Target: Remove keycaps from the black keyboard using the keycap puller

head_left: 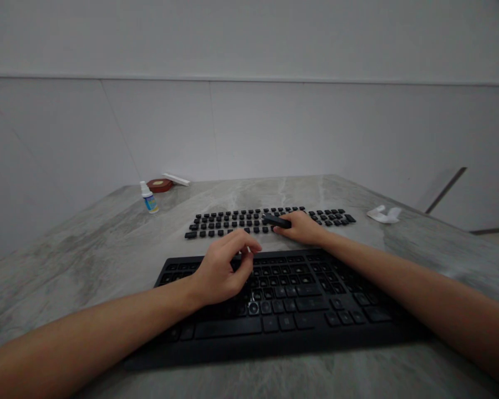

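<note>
A black keyboard (241,327) lies in front of me. Its upper rows show bare sockets, while keycaps still sit on the lower rows and part of the right side. Over its upper middle is my left hand (227,269), thumb and fingers curled together in a pinch; whether anything small is between the tips is hidden. My right hand (301,228) reaches past the keyboard, closed around a short black tool (278,221) whose exact kind I cannot make out. That tool is over rows of loose black keycaps (224,221) laid out on the table.
The grey marbled table (87,249) reaches back to a white wall. At the back left stand a small white spray bottle (149,198), a reddish-brown box (159,185) and a white strip (175,179). Crumpled white tissue (383,214) lies at the right.
</note>
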A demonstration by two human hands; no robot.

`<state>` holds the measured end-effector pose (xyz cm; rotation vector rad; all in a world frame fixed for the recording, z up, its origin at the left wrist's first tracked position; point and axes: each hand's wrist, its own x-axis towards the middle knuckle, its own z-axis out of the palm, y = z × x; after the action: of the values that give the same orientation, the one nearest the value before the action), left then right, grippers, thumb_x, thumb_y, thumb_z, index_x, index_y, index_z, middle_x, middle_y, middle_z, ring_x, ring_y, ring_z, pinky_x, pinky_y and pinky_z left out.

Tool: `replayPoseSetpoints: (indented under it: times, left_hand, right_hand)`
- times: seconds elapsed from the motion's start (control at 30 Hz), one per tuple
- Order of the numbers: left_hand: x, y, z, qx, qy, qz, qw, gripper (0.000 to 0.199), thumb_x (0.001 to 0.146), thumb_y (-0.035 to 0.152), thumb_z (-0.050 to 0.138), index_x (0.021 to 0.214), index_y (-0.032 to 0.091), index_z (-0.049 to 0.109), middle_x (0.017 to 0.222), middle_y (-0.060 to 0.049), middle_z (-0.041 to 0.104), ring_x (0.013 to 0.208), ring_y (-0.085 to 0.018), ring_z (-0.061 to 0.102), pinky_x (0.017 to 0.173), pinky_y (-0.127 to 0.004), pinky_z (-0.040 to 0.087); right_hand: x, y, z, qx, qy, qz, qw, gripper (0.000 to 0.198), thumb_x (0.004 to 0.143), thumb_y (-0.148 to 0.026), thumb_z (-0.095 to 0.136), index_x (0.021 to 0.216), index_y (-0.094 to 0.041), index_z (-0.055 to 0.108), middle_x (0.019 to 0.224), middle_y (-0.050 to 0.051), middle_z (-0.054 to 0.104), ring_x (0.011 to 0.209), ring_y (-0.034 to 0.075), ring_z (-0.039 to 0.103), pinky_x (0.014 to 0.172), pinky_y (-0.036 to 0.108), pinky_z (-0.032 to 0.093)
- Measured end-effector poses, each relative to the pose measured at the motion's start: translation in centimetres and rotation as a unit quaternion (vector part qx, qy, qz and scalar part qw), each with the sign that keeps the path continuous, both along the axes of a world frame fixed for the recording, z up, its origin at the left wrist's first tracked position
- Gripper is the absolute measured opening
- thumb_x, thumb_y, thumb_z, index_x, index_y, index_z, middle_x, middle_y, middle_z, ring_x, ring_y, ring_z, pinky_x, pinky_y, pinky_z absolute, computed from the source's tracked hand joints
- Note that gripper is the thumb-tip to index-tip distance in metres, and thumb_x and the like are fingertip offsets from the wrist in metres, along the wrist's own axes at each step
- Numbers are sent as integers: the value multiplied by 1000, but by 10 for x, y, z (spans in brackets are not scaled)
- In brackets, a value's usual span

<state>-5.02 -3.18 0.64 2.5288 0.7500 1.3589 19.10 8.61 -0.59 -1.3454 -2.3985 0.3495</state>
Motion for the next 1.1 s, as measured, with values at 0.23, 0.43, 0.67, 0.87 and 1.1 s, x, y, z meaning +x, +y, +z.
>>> replayPoseSetpoints:
  times: [0.23,0.43,0.67,0.87,1.1]
  left_hand:
    - [0,1,2,-3,11,-25,1000,15,85,6,47,84,15,58,82,-5,59,77,-15,55,69,-30,48]
    - [0,0,2,-3,13,-28,1000,17,85,5,46,82,15,60,81,-6,59,76,-15,55,68,-29,47]
    - [0,0,3,-2,11,-30,999,17,85,6,46,82,15,60,81,-6,59,75,-15,55,67,-29,48]
    - [-1,1,1,-7,3,-32,999,17,85,4,46,83,15,60,81,-5,59,76,-15,55,68,-29,47]
    - [-1,2,1,-10,-1,-31,999,16,84,3,47,82,14,59,81,-5,58,76,-14,55,68,-29,47]
  right_hand:
    - [3,-2,1,19,19,5,1000,14,81,-26,60,76,-18,70,69,4,65,64,16,54,62,28,34]
    - [5,-9,3,2,18,75,997,12,78,-20,58,77,-17,70,64,0,60,61,13,50,61,25,35]
    - [4,-9,2,-21,4,123,992,16,76,-19,56,78,-15,72,62,-1,57,59,12,47,60,24,33]
    - [4,-9,2,-18,3,125,992,15,75,-19,56,75,-16,70,62,-1,58,58,12,47,60,24,33]
    - [7,-6,1,43,43,34,998,16,79,-22,56,65,-16,63,59,1,55,58,13,48,58,25,31]
